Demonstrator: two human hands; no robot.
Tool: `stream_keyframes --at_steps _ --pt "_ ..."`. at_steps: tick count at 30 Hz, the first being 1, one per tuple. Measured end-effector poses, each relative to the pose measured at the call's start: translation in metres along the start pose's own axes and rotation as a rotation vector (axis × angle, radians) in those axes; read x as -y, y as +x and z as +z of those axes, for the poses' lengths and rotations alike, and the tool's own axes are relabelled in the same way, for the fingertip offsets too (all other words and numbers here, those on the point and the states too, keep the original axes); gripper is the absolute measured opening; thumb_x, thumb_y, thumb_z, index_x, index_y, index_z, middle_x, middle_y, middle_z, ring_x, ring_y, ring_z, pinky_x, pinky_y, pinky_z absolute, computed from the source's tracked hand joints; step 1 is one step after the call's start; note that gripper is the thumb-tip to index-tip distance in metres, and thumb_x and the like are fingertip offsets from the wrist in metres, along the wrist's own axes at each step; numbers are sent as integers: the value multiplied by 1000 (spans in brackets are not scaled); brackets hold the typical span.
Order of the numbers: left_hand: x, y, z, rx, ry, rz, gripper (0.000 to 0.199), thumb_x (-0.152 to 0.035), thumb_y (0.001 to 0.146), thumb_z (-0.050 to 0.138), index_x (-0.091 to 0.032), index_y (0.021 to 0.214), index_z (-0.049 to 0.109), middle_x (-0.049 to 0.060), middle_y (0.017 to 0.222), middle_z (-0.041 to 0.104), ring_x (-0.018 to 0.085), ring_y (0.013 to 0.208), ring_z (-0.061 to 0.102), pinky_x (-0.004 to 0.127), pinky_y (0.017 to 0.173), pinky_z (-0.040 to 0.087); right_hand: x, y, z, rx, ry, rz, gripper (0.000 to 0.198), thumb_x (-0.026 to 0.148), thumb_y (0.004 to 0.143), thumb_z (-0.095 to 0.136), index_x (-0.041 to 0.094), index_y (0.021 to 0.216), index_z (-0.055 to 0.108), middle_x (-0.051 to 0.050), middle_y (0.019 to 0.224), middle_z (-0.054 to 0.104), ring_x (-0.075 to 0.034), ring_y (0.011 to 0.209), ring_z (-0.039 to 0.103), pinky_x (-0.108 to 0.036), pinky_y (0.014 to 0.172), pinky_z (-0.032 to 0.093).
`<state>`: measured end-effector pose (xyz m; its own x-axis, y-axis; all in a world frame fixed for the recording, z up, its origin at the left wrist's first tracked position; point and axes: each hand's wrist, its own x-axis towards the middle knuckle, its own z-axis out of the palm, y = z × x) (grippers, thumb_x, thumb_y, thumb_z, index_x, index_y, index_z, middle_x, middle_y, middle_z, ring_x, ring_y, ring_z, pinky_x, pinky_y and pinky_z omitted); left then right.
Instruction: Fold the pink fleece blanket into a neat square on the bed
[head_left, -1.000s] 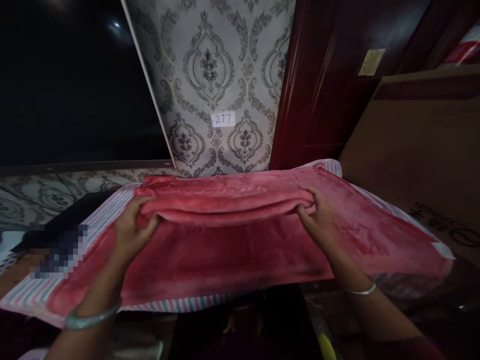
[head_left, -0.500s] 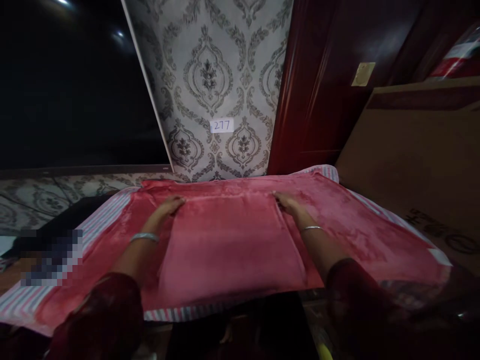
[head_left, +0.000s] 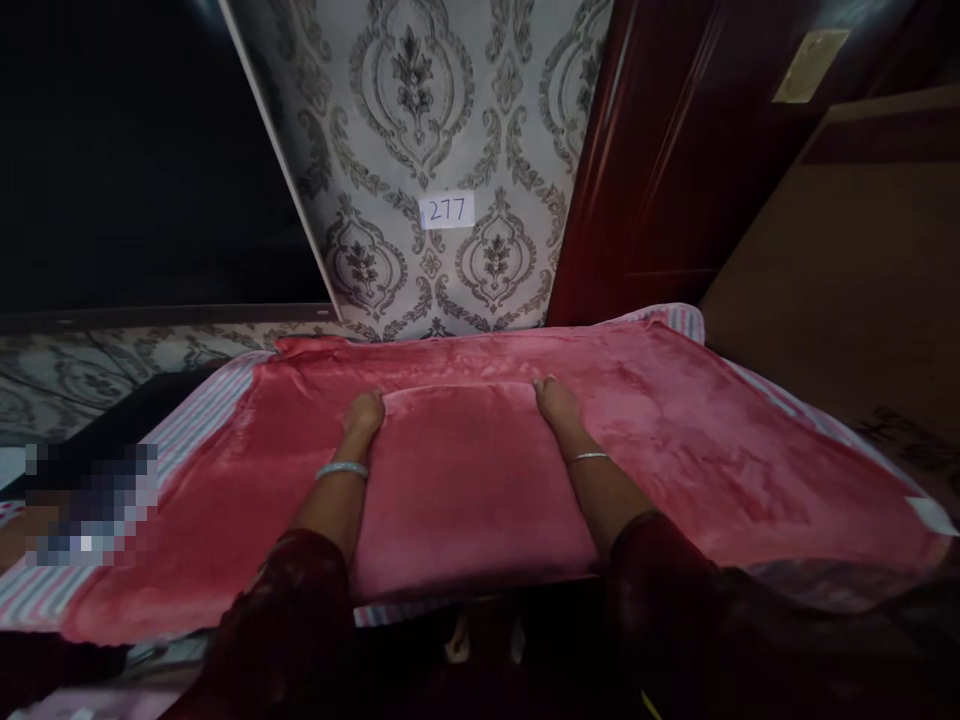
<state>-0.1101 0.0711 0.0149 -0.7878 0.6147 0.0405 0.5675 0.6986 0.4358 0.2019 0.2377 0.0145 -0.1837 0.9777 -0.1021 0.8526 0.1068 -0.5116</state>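
Note:
A folded pink plush cloth [head_left: 472, 490] lies as a rough rectangle in the middle of a larger pink plush blanket [head_left: 675, 430] with a striped underside along its edges. At the cloth's far left corner, my left hand [head_left: 365, 412] is closed, pinching the edge. Its far right corner is gripped by my right hand [head_left: 556, 400], fingers curled around the edge. Both forearms reach forward along the cloth's sides, a bangle on each wrist. The fingertips are partly hidden by the hands and fabric.
Patterned wallpaper with a paper label [head_left: 448, 210] reading 277 stands behind the blanket. A dark screen [head_left: 150, 170] is at the left, a dark red door panel [head_left: 652, 150] and a cardboard box [head_left: 885, 250] at the right. Another person's hand [head_left: 22, 530] shows at the left edge, beside a blurred-out patch.
Both hands have closed more tightly on the cloth's far corners and moved slightly closer together. The cloth's sides have drawn in. The view has tilted down a little.

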Motion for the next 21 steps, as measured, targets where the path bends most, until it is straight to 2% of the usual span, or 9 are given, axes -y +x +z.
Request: stream_keyframes --at_steps 5,11,17,21 --pt "10 12 2 74 57 -91 56 -34 102 30 0 118 70 31 134 63 39 129 61 50 102 50 -9 9 3 -6 -69 10 52 39 109 34 6 134 65 -26 135 64 -33 130 60 -42 105 46" --pt "13 11 3 70 47 -92 55 -34 103 29 -2 123 69 28 136 63 38 131 60 51 105 49 -11 13 5 -15 -84 6 54 41 109 32 8 134 66 -24 134 65 -31 129 61 -39 105 46" --pt "10 5 1 50 -15 -91 56 -37 104 30 -3 121 71 29 136 63 39 133 57 50 108 47 -12 9 4 -10 -65 -16 56 41 109 31 6 143 58 -25 139 62 -33 131 59 -43 108 44" --pt "11 6 -7 27 -88 -54 47 -39 104 42 -6 117 71 26 129 68 34 127 63 45 104 50 -11 19 -3 31 -39 -54 55 41 109 32 7 141 61 -21 146 58 -28 136 55 -36 111 42"
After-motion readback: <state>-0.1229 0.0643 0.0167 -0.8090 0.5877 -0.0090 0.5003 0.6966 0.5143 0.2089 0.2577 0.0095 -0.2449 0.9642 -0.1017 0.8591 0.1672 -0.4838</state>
